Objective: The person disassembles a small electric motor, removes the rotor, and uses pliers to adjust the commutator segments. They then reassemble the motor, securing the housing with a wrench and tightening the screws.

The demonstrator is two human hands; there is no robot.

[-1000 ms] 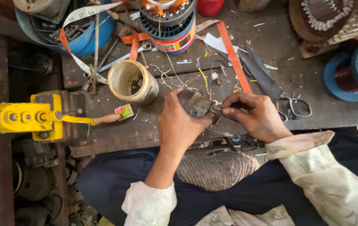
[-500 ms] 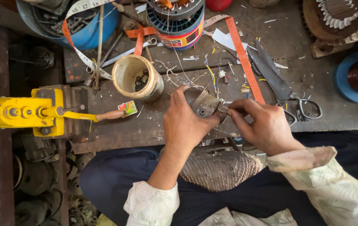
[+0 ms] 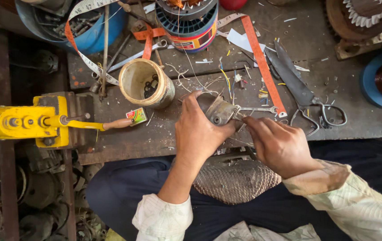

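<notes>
Both hands grip: left hand (image 3: 198, 129) clasps a small metal part (image 3: 218, 110); right hand (image 3: 277, 143) pinches a wrench (image 3: 254, 109). The wrench may slip off, since the part is only hand-held.

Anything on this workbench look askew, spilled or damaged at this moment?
Mostly clutter. Wire offcuts lie scattered across the bench top, and a measuring tape trails loosely out of the blue tub. The left hand grips a small metal part while the right hand works at it. No damage is visible.
</notes>
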